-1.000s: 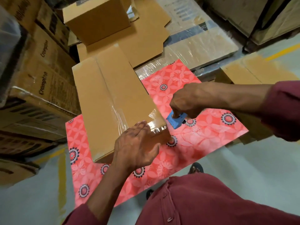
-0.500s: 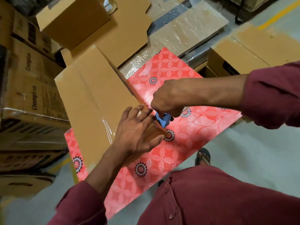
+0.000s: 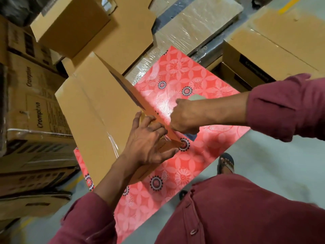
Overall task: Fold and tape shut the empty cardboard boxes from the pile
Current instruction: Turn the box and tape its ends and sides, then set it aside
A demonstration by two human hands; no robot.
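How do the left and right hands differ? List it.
Left hand lies flat, fingers spread, pressing the cardboard box end; right hand is fisted round a mostly hidden tape dispenser. Left hand rests on the box; right hand is beside it, over the red mat. Both have maroon sleeves.

We see a long plain brown cardboard box (image 3: 95,111) lying tilted on a red floral-patterned desk (image 3: 202,81), its near end over the desk and its far end toward the stacked cartons. Clear glossy tape (image 3: 112,143) runs across its top face near the closed near end.
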